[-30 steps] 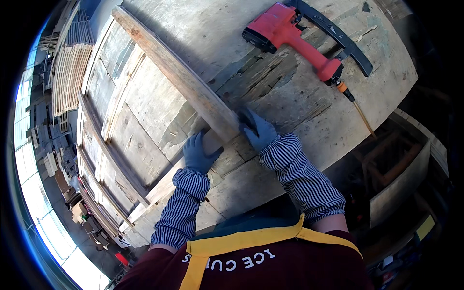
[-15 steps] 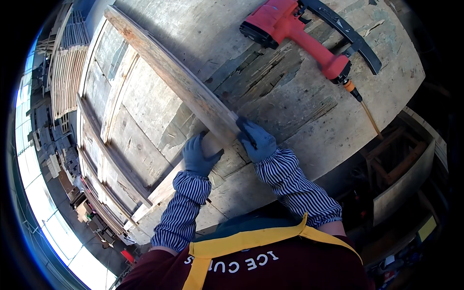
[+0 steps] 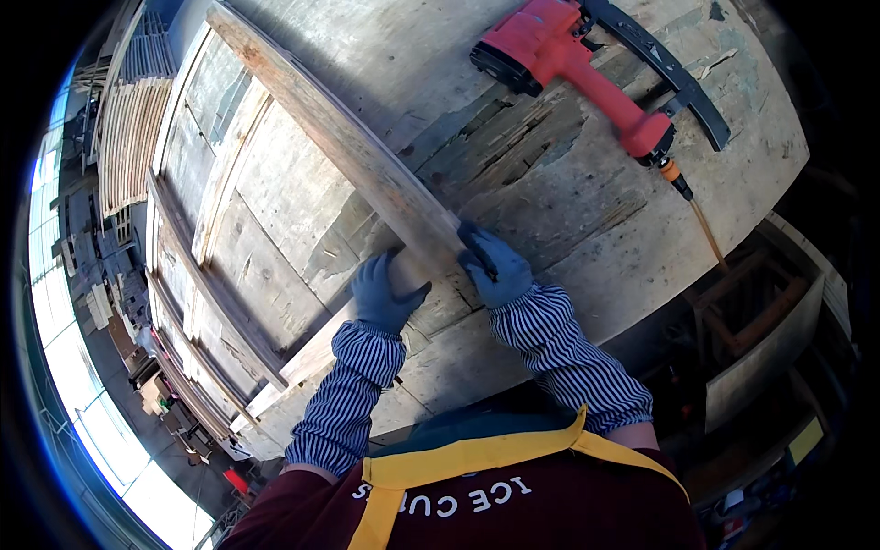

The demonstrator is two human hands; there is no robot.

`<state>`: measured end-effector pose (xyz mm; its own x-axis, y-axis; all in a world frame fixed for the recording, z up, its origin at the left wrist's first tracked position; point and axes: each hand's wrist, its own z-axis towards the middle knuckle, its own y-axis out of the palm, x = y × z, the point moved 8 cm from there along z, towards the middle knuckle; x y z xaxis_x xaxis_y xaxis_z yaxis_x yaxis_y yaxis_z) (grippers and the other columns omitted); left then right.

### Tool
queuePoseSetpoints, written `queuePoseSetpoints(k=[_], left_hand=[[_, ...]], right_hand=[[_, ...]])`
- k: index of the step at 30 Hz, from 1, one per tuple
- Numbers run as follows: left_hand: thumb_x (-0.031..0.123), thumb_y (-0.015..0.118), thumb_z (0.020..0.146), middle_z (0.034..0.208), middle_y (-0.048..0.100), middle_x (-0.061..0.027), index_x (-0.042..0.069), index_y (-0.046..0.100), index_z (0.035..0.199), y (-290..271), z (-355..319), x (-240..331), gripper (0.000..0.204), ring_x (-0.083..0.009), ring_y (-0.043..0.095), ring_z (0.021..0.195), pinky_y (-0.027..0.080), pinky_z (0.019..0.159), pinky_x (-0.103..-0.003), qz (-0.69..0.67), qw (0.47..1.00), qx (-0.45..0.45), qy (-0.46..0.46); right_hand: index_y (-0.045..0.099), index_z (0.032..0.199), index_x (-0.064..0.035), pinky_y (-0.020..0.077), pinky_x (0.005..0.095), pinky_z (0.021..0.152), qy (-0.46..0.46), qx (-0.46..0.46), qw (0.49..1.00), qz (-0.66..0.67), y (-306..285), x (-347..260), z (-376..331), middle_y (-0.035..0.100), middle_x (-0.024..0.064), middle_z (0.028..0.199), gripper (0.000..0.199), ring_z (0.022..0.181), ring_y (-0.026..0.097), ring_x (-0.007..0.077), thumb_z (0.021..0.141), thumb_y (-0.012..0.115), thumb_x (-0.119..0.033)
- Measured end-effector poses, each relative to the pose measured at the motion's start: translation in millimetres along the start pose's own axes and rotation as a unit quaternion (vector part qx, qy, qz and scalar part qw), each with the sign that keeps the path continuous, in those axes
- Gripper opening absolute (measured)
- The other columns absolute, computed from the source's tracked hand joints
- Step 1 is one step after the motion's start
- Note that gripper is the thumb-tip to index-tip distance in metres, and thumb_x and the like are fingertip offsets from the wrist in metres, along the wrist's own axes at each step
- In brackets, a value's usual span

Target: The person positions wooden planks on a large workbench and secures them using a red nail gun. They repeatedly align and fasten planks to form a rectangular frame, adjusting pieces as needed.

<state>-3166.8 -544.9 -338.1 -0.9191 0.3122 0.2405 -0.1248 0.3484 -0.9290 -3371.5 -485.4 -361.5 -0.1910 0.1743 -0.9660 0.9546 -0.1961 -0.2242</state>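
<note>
Since the earlier frame both hands are sliding slightly up the desk (image 3: 568, 238) with the plank (image 3: 339, 147), toward the red nail gun (image 3: 568, 64). The left hand (image 3: 383, 295) and right hand (image 3: 495, 268) are clamping the plank's near end from either side. Its long axis is running away toward eleven o'clock, neither hand nearer.

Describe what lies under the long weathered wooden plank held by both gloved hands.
Long weathered wooden plank lies over a worn plywood workbench and wooden frame; the surface directly beneath is hidden.
</note>
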Motion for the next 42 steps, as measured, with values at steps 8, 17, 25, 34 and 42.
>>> queuePoseSetpoints(k=[8,17,25,34,42], left_hand=[[0.045,0.083,0.063,0.124,0.053,-0.0184,0.003,0.046,0.131,5,9,0,0.088,-0.0363,0.049,0.116,0.039,0.098,-0.048,0.017,0.998,-0.045,-0.04],[0.042,0.083,0.065,0.124,0.052,-0.0191,0.003,0.043,0.133,-2,8,7,0.088,-0.0365,0.049,0.115,0.04,0.098,-0.048,0.004,1.0,-0.021,-0.013],[0.041,0.084,0.064,0.122,0.051,-0.0202,0.001,0.046,0.127,1,2,9,0.084,-0.0377,0.048,0.115,0.04,0.098,-0.048,0.027,0.999,0.014,0.008],[0.053,0.082,0.061,0.126,0.048,-0.021,0.0,0.041,0.132,2,-1,16,0.098,-0.0365,0.044,0.12,0.032,0.103,-0.051,-0.007,0.998,-0.051,-0.042],[0.061,0.075,0.067,0.12,0.054,-0.0175,0.002,0.046,0.128,-10,22,52,0.09,-0.0327,0.05,0.115,0.034,0.101,-0.046,-0.042,0.994,-0.071,-0.076]], right_hand=[[0.043,0.136,0.0008,0.0464,0.04,0.098,0.063,-0.078,0.995,0.027,17,17,-2,0.052,0.0245,0.131,0.06,0.118,0.054,0.0362,0.089,0.066,-0.028],[0.042,0.139,-0.0018,0.0515,0.0352,0.091,0.108,-0.094,0.989,0.03,4,7,5,0.053,0.0238,0.129,0.064,0.111,0.059,0.0299,0.085,0.071,-0.02],[0.054,0.129,-0.0061,0.0504,0.038,0.095,0.012,-0.03,0.999,0.03,-2,23,-1,0.05,0.021,0.135,0.051,0.117,0.057,0.0332,0.083,0.072,-0.022],[0.051,0.131,-0.0061,0.0468,0.0396,0.098,-0.001,-0.071,0.997,-0.008,-13,14,-2,0.048,0.0208,0.136,0.05,0.119,0.054,0.0347,0.085,0.067,-0.019],[0.05,0.127,0.0054,0.0469,0.0405,0.094,-0.089,0.035,0.987,-0.132,-109,-6,30,0.056,0.0242,0.123,0.052,0.112,0.056,0.0378,0.08,0.066,-0.012]])
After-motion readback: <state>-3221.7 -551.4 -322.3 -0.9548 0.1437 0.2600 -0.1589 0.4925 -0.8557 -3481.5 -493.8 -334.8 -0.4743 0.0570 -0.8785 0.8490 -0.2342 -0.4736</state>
